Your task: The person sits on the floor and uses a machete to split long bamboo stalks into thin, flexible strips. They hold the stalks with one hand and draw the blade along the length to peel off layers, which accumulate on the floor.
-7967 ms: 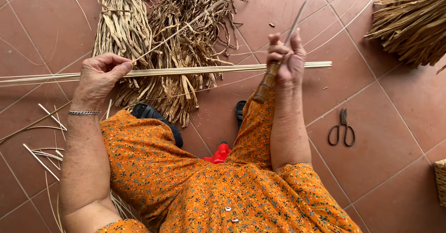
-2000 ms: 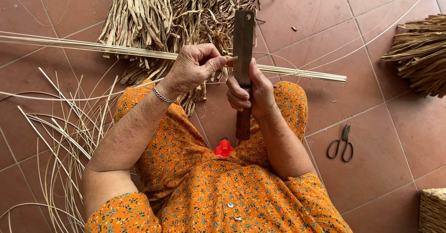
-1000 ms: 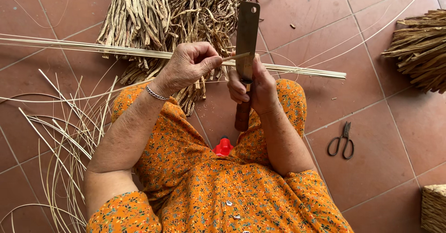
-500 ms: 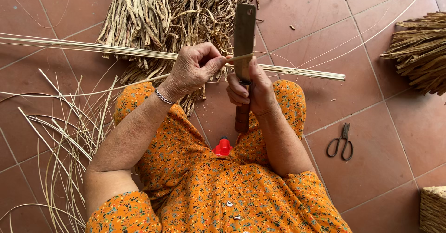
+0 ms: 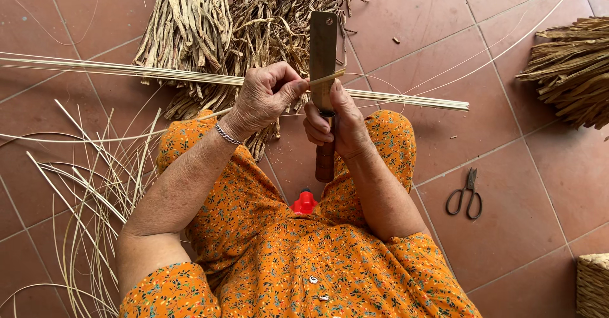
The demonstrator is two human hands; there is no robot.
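Here your right hand is clenched around the wooden handle of the flat-bladed knife, and that knife serves as the landmark for everything else. It stands with its long axis running straight away from you, blade end far, handle end near, resting above your right knee. Your right thumb lies up along the near part of the blade.

Your left hand sits just left of the blade, thumb and forefinger pinched shut on a thin pale cane strip. The strip's short free end crosses the blade nearly at right angles, tilted slightly up toward the right, and touches the flat of the blade just beyond your right thumb. So the strip runs crosswise while the knife runs lengthwise, and the left hand is the nearer one to the strip; the right only steadies the knife beneath it.

Behind the knife, a long bundle of split canes lies on the tiled floor, also crossing the knife's line from far left to a point right of the blade. Beyond the blade tip are two sheaves of dried fibre. Well to the right of the handle lie black scissors, and farther right another dried sheaf. Loose curved slivers spread well to the left of the knife. A small red object shows just below the handle's end, between your knees.
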